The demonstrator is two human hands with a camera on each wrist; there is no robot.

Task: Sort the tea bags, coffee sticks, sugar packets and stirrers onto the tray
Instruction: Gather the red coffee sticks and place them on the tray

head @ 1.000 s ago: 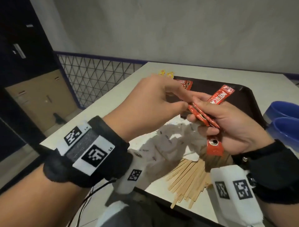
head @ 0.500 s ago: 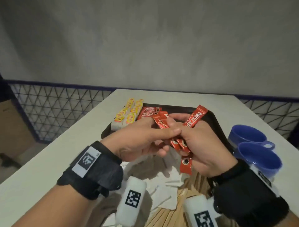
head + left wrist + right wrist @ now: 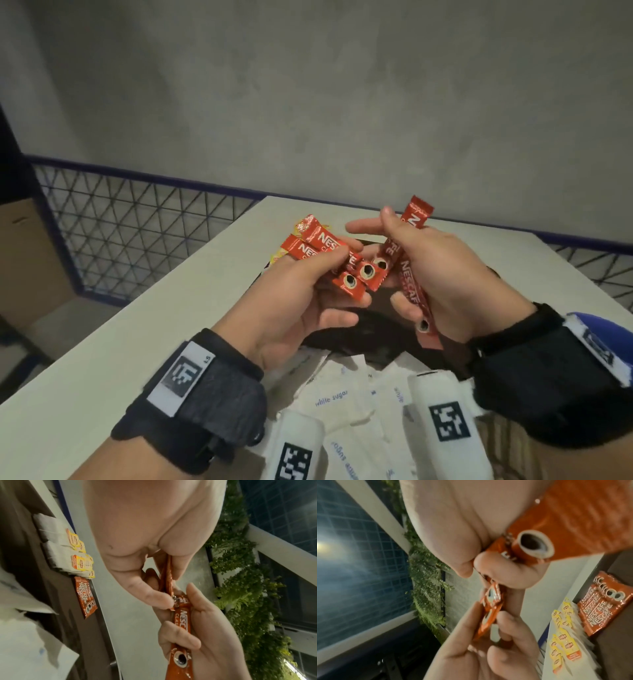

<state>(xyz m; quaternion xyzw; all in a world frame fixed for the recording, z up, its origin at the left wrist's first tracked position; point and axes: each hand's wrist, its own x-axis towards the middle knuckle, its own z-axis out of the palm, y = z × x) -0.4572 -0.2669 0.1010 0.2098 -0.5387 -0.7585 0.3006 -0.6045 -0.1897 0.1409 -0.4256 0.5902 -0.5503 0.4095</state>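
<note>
Now the left hand (image 3: 301,287) pinches a small bunch of red coffee sticks (image 3: 346,270), fanned out, with thumb on top and fingers curled under. The right hand (image 3: 442,277) curls round one more stick (image 3: 411,284), held almost upright, with its first finger and thumb sticking out loose. Both hands are up in the air over the tray (image 3: 370,332), close together (I think so the sticks can be lined up into one neat bunch before they go down).

On the tray some sticks (image 3: 597,607) already lie side by side, and the tea bags (image 3: 565,645) sit in a row just beside them, so the new bunch likely belongs next to the red ones.

Nearer the person, sugar packets (image 3: 339,397) are piled loose on the tabletop (image 3: 120,342). They lie below the wrists, not yet sorted. A blue cup (image 3: 599,325) peeks out by the right wrist. Nothing blocks the way down to the tray.
</note>
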